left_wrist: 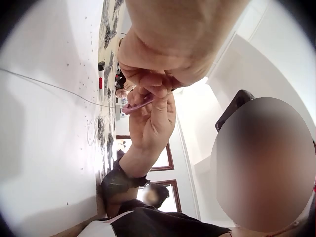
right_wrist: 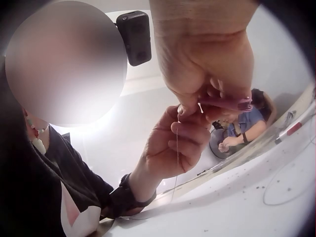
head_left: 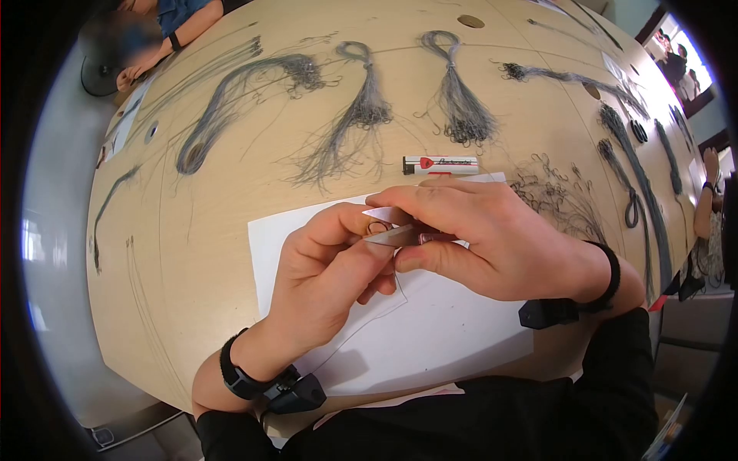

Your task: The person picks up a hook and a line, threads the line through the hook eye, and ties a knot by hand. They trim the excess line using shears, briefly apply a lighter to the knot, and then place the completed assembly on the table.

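Note:
Over a white paper [head_left: 461,338], the two hands meet at the fingertips. A small tool with pointed metal blades [head_left: 393,236] and a pink handle [right_wrist: 227,103] is gripped by the right hand [head_left: 500,238]. The left hand [head_left: 315,269] pinches a thin dark line [left_wrist: 59,89], which trails down to the paper; its fingertips touch the blades. A small curled piece [head_left: 377,228] shows between the blades, its exact hold partly hidden by fingers. In the right wrist view the line [right_wrist: 177,148] hangs below the left hand [right_wrist: 173,143].
Beyond the paper lies a white, red and black marker box or tube [head_left: 442,165]. Bundles of hooked lines [head_left: 369,107] spread over the wooden table [head_left: 231,192], with a loose tangle [head_left: 557,192] at the right. Another person's arm [head_left: 192,27] rests at the far left.

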Motion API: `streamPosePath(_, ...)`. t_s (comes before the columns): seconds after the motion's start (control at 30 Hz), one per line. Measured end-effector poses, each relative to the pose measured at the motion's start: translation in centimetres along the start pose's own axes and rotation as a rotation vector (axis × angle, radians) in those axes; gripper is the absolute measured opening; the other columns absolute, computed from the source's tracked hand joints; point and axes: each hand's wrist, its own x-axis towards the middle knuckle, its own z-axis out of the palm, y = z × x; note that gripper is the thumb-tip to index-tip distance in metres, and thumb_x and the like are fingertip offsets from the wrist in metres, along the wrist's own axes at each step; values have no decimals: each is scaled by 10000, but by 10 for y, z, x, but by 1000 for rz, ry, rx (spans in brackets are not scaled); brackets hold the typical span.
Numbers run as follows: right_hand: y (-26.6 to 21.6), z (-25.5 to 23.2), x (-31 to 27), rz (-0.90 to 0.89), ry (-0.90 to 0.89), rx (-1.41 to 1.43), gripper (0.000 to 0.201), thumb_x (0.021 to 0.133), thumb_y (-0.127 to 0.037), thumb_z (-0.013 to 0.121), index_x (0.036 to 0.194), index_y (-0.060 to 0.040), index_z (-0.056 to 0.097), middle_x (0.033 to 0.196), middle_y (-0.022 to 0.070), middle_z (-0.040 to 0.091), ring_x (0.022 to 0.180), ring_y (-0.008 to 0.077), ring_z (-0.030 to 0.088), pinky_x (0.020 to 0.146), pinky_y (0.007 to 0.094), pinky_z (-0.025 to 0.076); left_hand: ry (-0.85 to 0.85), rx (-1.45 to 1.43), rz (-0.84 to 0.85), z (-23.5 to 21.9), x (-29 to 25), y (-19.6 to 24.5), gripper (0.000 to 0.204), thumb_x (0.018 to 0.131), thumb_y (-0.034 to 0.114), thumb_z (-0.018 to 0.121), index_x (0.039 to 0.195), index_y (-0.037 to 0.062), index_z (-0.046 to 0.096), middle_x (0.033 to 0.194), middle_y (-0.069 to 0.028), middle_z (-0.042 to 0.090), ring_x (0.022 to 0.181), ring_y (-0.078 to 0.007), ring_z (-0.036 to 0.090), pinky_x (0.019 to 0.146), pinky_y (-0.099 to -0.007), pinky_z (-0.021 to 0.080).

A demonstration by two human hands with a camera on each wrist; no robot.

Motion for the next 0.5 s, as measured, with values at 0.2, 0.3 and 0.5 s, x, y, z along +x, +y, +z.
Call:
streamPosePath(0.2, 0, 0, -1, 12, -4, 30, 222, 769, -161, 565, 912, -12, 483, 739, 141, 544, 729, 323, 530, 639, 373, 411, 17, 26, -6, 0, 0, -1, 125, 827, 45, 478, 944, 41, 520, 785, -35, 568, 586, -49, 521, 456, -148, 366)
streamPosePath(0.3, 1, 2, -1, 16, 2, 19, 210, 769, -162, 566, 893, -15, 482, 733, 141, 543, 719, 325, 528, 634, 374, 410, 24, 31, -8, 1, 1, 0, 129, 825, 47, 477, 946, 41, 521, 789, -39, 572, 594, -53, 531, 457, -150, 367)
streamPosePath(0.5, 1, 1, -2, 14, -5, 15, 191, 766, -153, 567, 870, -17, 483, 722, 144, 537, 727, 322, 531, 638, 373, 410, 22, 47, 2, 1, 1, -2, 124, 823, 46, 471, 935, 37, 525, 792, -38, 577, 599, -56, 539, 459, -150, 369)
